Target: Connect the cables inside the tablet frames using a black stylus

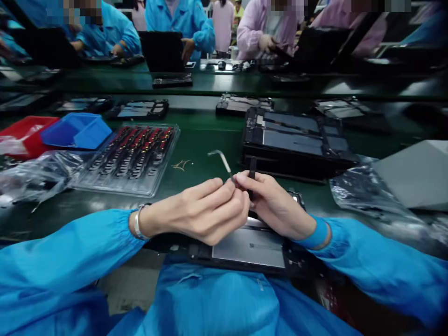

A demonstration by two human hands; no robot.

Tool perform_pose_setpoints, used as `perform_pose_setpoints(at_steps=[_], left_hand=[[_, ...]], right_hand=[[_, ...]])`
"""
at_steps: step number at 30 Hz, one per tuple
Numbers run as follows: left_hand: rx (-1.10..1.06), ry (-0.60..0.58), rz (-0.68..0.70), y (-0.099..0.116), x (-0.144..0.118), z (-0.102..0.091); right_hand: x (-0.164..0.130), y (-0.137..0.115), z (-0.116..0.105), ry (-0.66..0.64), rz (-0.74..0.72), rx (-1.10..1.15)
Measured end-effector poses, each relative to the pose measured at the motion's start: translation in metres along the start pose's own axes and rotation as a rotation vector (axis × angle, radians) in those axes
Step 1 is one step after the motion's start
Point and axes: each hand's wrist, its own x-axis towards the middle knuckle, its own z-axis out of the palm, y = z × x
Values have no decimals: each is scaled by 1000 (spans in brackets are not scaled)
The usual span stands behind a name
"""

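Note:
My left hand and my right hand meet above an opened flat device that lies at the table's near edge. Between the fingertips of both hands is a thin white strip with a bent end, which sticks up and to the left. A narrow black tool stands upright in my right hand's fingers. A silver bracelet circles my left wrist. Both arms wear blue sleeves.
A clear tray of small red and black parts lies at left, with a blue bin and a red bin behind it. A stack of opened devices stands ahead right. Plastic bags lie at both sides. Other people work across the table.

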Motion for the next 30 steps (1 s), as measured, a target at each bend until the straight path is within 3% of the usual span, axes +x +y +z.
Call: perform_pose_setpoints(at_steps=[4,12,15,18,20,25,30], left_hand=[[-55,44,-6,5,1,11],[-185,82,56,8,3,15],[-296,107,-117,6,0,16],[-223,27,-357,4,-2,15],[-176,-57,-428,3,-3,13],[-197,-178,-497,6,-1,6],[-170,-217,-485,11,2,3]], right_hand=[[-5,-1,-5,54,26,-34],[-5,0,-4,45,-34,-175],[-5,0,-5,72,-144,-309],[-5,-1,-5,78,-294,-513],[-5,-1,-6,77,-397,-667],[-8,2,-8,112,-592,-965],[-8,5,-8,92,-708,-1075]])
